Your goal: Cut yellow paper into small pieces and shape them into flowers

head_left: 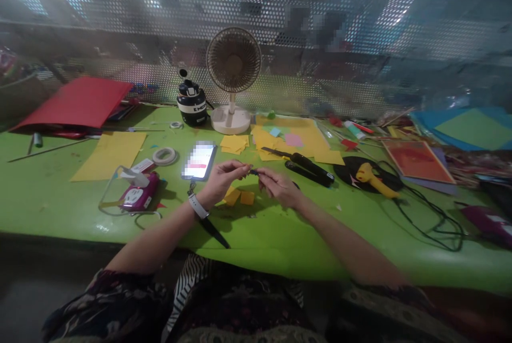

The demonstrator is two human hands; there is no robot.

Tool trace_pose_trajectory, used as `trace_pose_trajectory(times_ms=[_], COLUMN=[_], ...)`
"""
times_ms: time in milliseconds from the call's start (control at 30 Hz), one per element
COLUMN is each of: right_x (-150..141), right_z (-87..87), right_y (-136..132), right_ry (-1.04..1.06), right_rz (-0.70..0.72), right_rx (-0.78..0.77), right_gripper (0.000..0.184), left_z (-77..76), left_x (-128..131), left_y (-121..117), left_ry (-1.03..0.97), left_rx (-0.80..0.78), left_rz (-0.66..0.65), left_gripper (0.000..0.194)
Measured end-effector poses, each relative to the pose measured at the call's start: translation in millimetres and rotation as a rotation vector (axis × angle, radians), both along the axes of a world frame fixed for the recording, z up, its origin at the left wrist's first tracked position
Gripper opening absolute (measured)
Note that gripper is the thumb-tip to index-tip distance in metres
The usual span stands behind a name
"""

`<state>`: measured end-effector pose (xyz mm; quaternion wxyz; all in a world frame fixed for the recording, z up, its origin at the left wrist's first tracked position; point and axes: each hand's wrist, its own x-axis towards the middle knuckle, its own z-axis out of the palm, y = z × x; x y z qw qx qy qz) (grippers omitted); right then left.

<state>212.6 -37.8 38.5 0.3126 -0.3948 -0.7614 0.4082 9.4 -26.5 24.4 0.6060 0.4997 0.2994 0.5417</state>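
Above the middle of the green table, my left hand (pixel 224 178) and my right hand (pixel 278 187) meet with their fingertips almost touching. In the right fingers is a small dark slim stick-like piece (pixel 253 172), its tip pointing at the left hand. My left thumb and fingers pinch together; whatever lies between them is too small to name. Beneath the hands are small orange-yellow paper squares (pixel 247 198). A phone (pixel 199 160) with a lit screen lies just left of my left hand. Beyond my right hand rests a black hair straightener-like tool (pixel 308 167).
A fan (pixel 231 119) and a black bottle (pixel 192 105) stand at the back. Yellow paper sheets (pixel 324 137) lie behind the hands. To the right is a yellow glue gun (pixel 376 178) with its cord. A purple box (pixel 140 192) and a tape roll (pixel 164 157) are left.
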Motion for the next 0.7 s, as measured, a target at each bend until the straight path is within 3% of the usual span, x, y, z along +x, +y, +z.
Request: trace_pose_trajectory(times_ms=[200, 367, 500, 700], right_x=[-8, -8, -3, 3], right_z=[-11.0, -18.4, -15.1, -1.9], right_y=[-2, 0, 5, 7], right_ry=[-0.107, -0.166, -0.105, -0.095], right_rz=[-0.063, -0.128, -0.059, 0.024], right_rx=[0.398, 0.578, 0.596, 0.442], right_gripper=[0.043, 0.035, 0.036, 0.037], left_z=[2.2, 1.8, 2.2, -1.6], left_x=[2, 3, 3, 2], left_y=[-1, -1, -1, 2], left_ry=[-0.029, -0.033, -0.039, -0.019], left_rx=[0.008, 0.004, 0.018, 0.044], left_rz=[0.103, 0.131, 0.120, 0.095], left_gripper=[0.016, 0.016, 0.016, 0.017])
